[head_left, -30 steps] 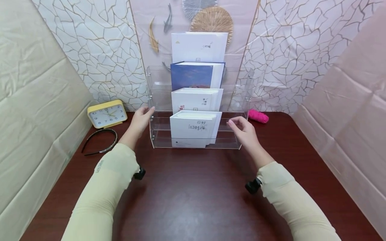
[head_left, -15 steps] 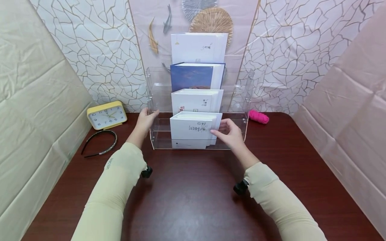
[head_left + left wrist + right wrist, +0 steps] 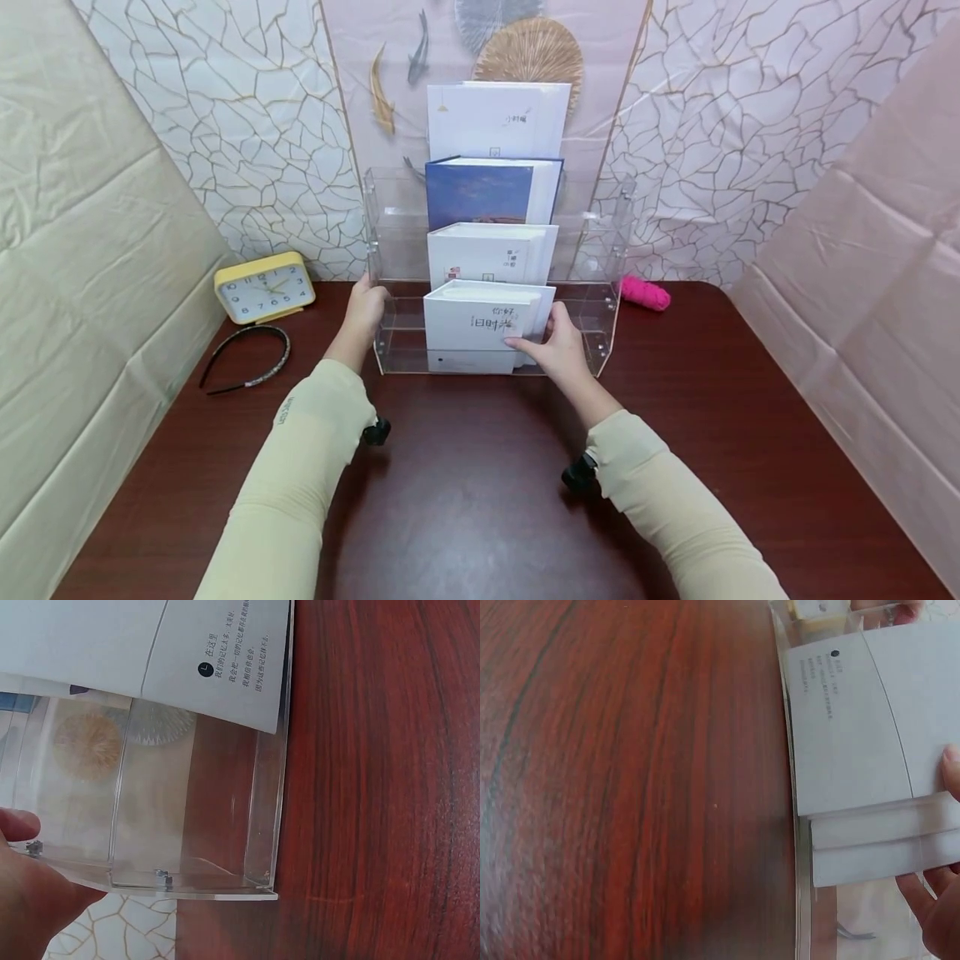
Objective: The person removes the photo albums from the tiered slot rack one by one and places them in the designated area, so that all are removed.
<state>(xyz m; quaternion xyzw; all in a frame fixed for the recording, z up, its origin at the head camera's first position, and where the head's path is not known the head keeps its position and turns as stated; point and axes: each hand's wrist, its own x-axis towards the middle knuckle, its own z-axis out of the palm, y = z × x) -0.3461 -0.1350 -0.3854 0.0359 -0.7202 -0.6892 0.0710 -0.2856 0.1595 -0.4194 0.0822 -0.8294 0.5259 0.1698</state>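
A clear acrylic tiered rack (image 3: 401, 360) stands at the back of the table, one book on each step. In the lowest step leans a thick white book (image 3: 457, 329) with dark lettering on its cover. My right hand (image 3: 561, 346) holds that book at its right side, thumb on the front cover and fingers at the back, as the right wrist view also shows. My left hand (image 3: 365, 312) grips the rack's left side panel; in the left wrist view its thumb (image 3: 19, 823) comes over the panel's edge. Most of the left fingers are hidden.
Behind the front book rise a white book (image 3: 476, 250), a blue-covered book (image 3: 476, 192) and a tall white book (image 3: 480, 121). To the left are a yellow clock (image 3: 266, 287) and a black headband (image 3: 281, 354). Pink yarn (image 3: 645, 293) lies right of the rack.
My right hand has moved left from the rack's right side and taken hold of the front white book's right edge. My left hand has shifted slightly down along the rack's left side.
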